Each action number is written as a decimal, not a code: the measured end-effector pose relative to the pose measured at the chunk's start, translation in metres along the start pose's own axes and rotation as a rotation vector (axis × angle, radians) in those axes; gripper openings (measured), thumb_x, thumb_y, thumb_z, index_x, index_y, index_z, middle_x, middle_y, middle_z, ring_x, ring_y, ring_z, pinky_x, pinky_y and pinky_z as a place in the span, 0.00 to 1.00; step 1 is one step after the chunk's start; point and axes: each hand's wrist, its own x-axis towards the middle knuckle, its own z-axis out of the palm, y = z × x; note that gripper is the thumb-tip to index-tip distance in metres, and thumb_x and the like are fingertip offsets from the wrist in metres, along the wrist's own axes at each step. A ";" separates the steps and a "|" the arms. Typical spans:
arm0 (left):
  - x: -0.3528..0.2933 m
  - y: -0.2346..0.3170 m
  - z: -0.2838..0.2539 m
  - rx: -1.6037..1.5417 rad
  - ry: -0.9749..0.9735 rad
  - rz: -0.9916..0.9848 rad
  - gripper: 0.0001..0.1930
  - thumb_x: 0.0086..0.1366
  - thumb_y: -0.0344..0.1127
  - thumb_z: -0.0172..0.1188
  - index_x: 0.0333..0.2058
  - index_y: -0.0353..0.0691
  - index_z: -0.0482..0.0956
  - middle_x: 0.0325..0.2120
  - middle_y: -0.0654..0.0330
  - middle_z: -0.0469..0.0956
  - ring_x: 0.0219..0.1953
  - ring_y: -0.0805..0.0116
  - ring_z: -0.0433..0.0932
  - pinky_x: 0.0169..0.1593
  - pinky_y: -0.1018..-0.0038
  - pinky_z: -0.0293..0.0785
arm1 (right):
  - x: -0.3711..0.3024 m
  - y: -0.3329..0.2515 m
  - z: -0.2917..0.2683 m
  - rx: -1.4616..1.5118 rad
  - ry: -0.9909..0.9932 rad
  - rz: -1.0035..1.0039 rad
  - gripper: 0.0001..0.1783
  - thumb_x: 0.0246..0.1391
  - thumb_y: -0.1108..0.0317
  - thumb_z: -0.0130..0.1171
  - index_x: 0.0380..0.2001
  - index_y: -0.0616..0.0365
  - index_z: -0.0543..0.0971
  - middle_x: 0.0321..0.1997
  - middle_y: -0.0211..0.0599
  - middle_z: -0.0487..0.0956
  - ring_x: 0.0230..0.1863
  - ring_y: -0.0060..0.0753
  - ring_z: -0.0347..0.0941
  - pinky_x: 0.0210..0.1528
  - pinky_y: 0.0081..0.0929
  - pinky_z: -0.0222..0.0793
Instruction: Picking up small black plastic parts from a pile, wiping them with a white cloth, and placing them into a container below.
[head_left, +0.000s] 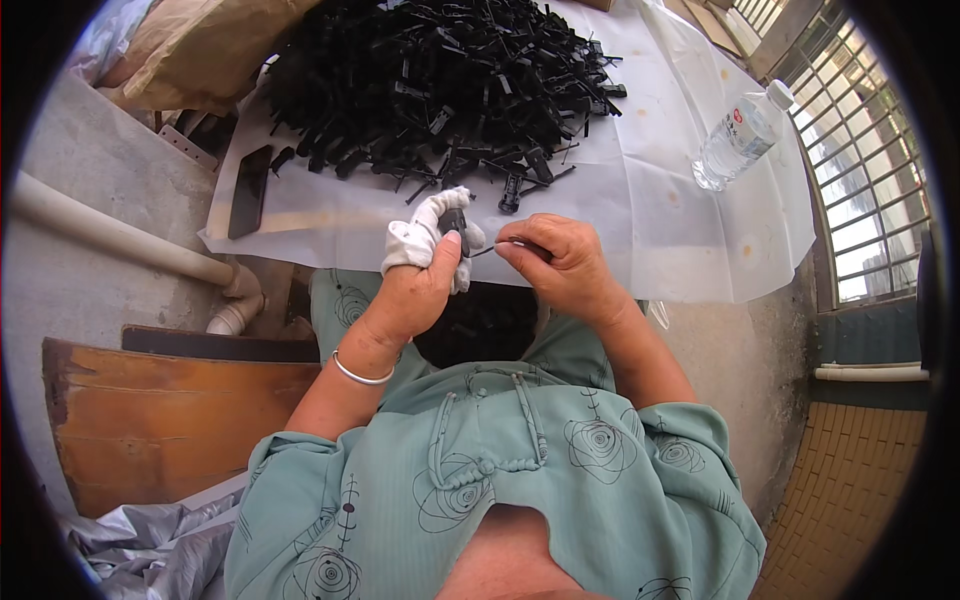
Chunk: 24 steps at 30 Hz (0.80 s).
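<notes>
Label (737, 122) print with a red mark is showing on the clear plastic water bottle (710, 168), which is resting on the surface's (670, 230) right side. The left hand (425, 265), partly covered by a white glove (408, 243), is gripping 1 black plastic part (453, 222) over the near edge. The right hand (570, 258) is pinching 1 thin black rod (484, 251) beside it. Beyond, similar black parts (440, 90) are lying heaped; a dark smartphone (250, 192) is lying left.

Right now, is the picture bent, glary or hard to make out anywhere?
Head view: straight lines curve near the dark margins; daylight washes out parts behind the window grille; the black pile loses detail; the left hand and right hand look fairly clear.
</notes>
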 end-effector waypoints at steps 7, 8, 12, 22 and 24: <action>-0.007 0.012 0.005 -0.051 -0.180 -0.090 0.14 0.61 0.28 0.44 0.46 0.35 0.64 0.24 0.67 0.66 0.20 0.84 0.60 0.23 0.85 0.58 | 0.004 -0.009 0.010 0.217 0.035 0.166 0.05 0.49 0.74 0.59 0.27 0.62 0.73 0.18 0.29 0.68 0.18 0.19 0.58 0.21 0.18 0.57; -0.006 0.009 0.005 -0.091 -0.152 -0.077 0.13 0.60 0.28 0.46 0.44 0.35 0.65 0.25 0.67 0.67 0.23 0.85 0.62 0.24 0.85 0.60 | 0.003 -0.007 0.011 0.210 0.057 0.127 0.05 0.51 0.73 0.57 0.27 0.62 0.72 0.17 0.31 0.67 0.18 0.20 0.57 0.21 0.19 0.57; -0.004 0.000 0.005 0.182 -0.076 0.014 0.13 0.58 0.26 0.46 0.43 0.33 0.65 0.26 0.62 0.69 0.25 0.75 0.68 0.29 0.78 0.66 | 0.001 -0.007 0.012 0.105 -0.073 0.037 0.08 0.55 0.71 0.52 0.24 0.62 0.71 0.17 0.34 0.65 0.18 0.22 0.57 0.21 0.22 0.57; -0.014 -0.001 0.011 0.401 -0.014 0.223 0.12 0.57 0.24 0.44 0.41 0.32 0.65 0.30 0.50 0.71 0.32 0.55 0.71 0.38 0.71 0.68 | -0.005 -0.009 0.024 0.361 -0.110 0.249 0.14 0.60 0.66 0.46 0.22 0.62 0.69 0.16 0.30 0.63 0.20 0.20 0.55 0.22 0.22 0.58; -0.015 0.003 0.011 0.269 -0.018 0.125 0.12 0.57 0.24 0.44 0.41 0.32 0.65 0.30 0.50 0.71 0.32 0.55 0.71 0.38 0.71 0.68 | -0.003 -0.012 0.021 0.512 -0.163 0.329 0.14 0.60 0.66 0.46 0.22 0.61 0.69 0.16 0.29 0.63 0.20 0.19 0.55 0.22 0.22 0.58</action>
